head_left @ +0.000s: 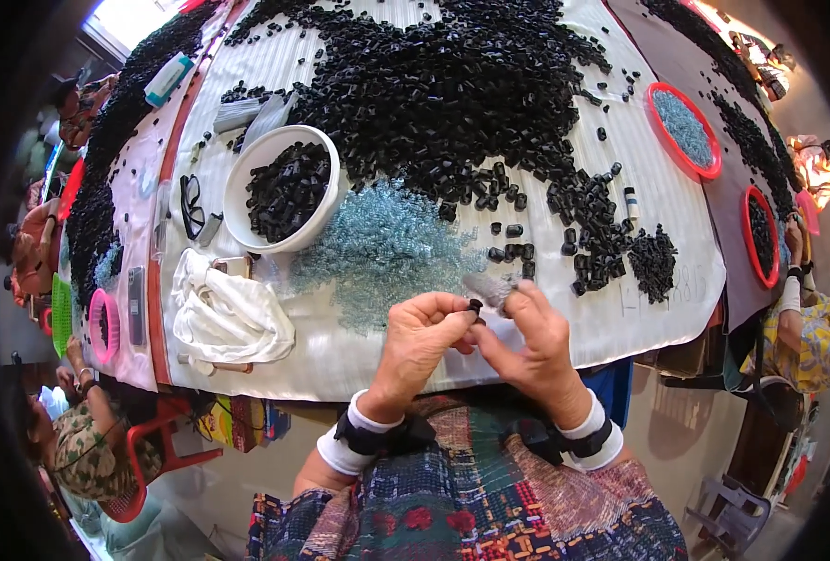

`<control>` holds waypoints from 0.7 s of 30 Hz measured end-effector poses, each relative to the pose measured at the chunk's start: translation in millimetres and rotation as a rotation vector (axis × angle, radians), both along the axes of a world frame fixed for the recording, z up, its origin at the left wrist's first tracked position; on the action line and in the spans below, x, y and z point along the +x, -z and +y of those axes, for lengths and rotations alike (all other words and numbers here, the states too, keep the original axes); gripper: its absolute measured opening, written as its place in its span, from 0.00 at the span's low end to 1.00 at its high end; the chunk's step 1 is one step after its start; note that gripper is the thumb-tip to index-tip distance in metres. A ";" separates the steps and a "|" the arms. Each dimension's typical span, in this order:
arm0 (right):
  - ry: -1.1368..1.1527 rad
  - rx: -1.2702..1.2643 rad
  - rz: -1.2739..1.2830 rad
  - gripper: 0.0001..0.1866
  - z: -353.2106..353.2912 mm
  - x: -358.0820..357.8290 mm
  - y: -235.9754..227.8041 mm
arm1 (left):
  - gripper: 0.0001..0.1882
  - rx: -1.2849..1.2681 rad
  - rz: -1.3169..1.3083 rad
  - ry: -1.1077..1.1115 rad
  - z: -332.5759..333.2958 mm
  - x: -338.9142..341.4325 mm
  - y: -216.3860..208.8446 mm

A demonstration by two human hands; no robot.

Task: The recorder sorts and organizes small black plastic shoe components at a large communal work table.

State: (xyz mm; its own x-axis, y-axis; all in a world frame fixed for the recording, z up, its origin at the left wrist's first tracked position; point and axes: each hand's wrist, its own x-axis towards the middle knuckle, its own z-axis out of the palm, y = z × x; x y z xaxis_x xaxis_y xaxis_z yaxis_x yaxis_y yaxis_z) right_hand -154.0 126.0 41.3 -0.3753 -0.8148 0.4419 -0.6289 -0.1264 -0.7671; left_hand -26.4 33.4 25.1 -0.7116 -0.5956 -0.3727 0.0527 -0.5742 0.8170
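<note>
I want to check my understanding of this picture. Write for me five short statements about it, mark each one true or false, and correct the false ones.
1. The left hand pinches a small black piece. True.
2. The white cloth lies to the right of the right hand. False: it lies to the left of the left hand.
3. The white bowl holds black pieces. True.
4. The eyeglasses are inside the white bowl. False: they lie on the table, left of it.
5. A heap of pale blue clear pieces lies beside the white bowl. True.
</note>
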 end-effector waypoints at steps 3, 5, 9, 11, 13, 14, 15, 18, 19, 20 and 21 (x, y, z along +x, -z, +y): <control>-0.002 -0.006 0.049 0.19 -3.2 -2.7 -0.8 | 0.06 0.049 0.002 -0.012 -3.3 -1.8 -3.7; -0.010 0.012 0.067 0.19 -3.9 1.1 0.8 | 0.06 0.058 0.019 -0.021 -3.3 -0.6 -3.1; -0.025 0.020 0.142 0.18 -5.6 4.1 5.1 | 0.06 0.031 0.029 -0.014 -2.5 -0.6 -5.1; -0.026 -0.006 0.161 0.17 -7.8 5.5 2.4 | 0.05 0.028 0.044 0.027 -3.2 0.1 -3.8; -0.011 -0.006 0.190 0.16 -7.0 5.5 1.5 | 0.05 0.006 0.035 0.032 -3.5 -0.1 -2.2; -0.016 -0.009 0.189 0.16 -6.9 5.4 2.2 | 0.06 0.003 0.026 0.029 -3.2 -1.1 -2.7; -0.014 0.002 0.208 0.16 -6.4 6.0 1.9 | 0.06 0.002 0.018 0.025 -2.7 -0.8 -3.5; -0.018 0.017 0.250 0.16 -6.0 5.7 2.0 | 0.06 -0.034 -0.015 0.046 -3.2 0.4 -3.6; -0.018 0.019 0.275 0.16 -5.5 5.2 2.3 | 0.06 -0.031 -0.015 0.044 -3.9 0.9 -3.3; -0.020 0.022 0.274 0.16 -5.2 4.5 2.7 | 0.05 -0.040 -0.033 0.070 -5.1 1.5 -3.2; -0.018 0.020 0.284 0.16 -5.2 3.6 3.1 | 0.05 -0.049 -0.051 0.096 -5.9 1.6 -3.1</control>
